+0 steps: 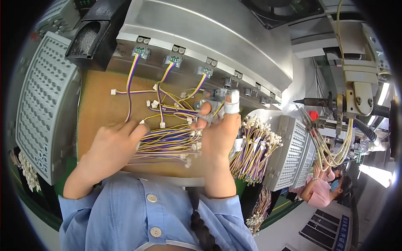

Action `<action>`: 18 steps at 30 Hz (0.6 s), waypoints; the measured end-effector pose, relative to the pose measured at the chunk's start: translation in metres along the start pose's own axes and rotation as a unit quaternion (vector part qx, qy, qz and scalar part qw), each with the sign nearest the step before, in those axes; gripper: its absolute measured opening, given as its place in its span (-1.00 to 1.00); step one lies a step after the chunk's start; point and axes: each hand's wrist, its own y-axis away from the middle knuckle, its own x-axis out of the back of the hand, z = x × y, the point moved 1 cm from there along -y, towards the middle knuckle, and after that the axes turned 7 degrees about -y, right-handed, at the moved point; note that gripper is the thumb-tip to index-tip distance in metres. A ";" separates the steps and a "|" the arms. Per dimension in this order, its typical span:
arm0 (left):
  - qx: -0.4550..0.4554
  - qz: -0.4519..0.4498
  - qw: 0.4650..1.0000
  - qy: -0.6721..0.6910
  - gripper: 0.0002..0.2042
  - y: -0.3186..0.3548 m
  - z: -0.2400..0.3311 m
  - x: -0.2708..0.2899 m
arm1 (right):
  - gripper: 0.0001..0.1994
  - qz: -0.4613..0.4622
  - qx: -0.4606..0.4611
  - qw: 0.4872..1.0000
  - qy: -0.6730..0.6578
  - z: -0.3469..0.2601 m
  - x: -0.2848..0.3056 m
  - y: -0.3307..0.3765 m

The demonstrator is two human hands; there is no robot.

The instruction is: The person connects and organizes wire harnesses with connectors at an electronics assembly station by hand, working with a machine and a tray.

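Observation:
My left hand (113,144) is closed over the left ends of a row of cable harnesses (167,142) with purple, yellow and dark wires and white plugs. Its fingertips are partly hidden. My right hand (220,129), with pale covers on several fingers, pinches a cable harness beside the metal fixture; a bit of yellow wire shows between the fingers. Small green circuit boards (139,51) sit in clips along the fixture's front edge, with coloured wires hanging from three of them. More loose harnesses (180,104) cross on the brown mat between my hands.
The long metal fixture (209,33) spans the far side. A black holder (98,35) and a grey-green perforated tray (44,104) stand left. To the right are a thick harness bundle (253,150), grey trays (289,154) and a pointed soldering iron (314,101). A person in pink (318,190) sits beyond.

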 end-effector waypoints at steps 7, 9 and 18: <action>0.062 0.147 0.975 0.155 -0.82 0.022 -0.006 0.018 | -0.60 0.000 0.041 0.999 -0.002 -0.007 -0.003 -0.021; 0.068 0.177 0.966 0.174 -0.84 0.026 -0.001 0.015 | -0.55 -0.024 0.039 0.999 -0.011 -0.004 0.004 -0.017; 0.086 0.209 0.969 0.100 -0.80 0.041 -0.001 0.011 | -0.81 0.083 0.239 0.855 0.453 -0.092 0.123 -0.028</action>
